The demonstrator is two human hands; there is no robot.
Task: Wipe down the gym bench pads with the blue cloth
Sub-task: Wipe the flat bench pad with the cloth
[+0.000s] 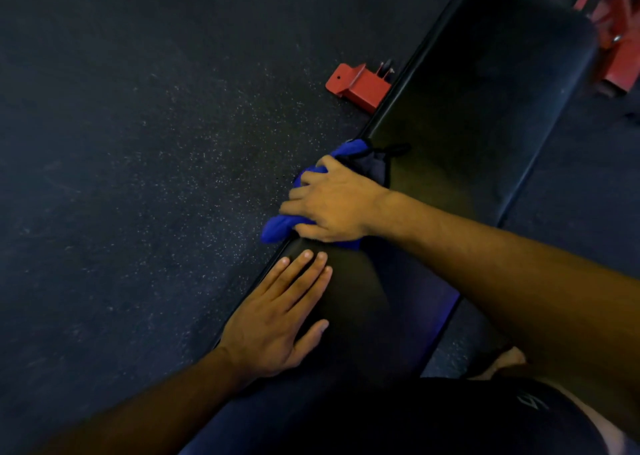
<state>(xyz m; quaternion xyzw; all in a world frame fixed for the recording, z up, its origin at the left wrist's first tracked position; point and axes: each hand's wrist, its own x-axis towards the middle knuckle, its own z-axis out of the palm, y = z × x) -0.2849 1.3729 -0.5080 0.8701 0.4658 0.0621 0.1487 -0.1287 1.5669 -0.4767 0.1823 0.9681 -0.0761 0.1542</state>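
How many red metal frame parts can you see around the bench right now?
2: one red foot on the floor left of the bench pad, one red frame piece at the top right corner. More may hide under the pad.

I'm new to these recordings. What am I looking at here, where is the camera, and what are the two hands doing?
There is no machine: a person works with bare hands, and the one picture comes from a camera on their head, looking down. The long black surface is a gym bench pad over a speckled dark floor, with a red frame foot showing beside it. The right hand presses a bunched blue cloth against the pad's left edge, fingers curled over it. The left hand lies flat on the pad nearer the person, fingers straight, holding nothing.
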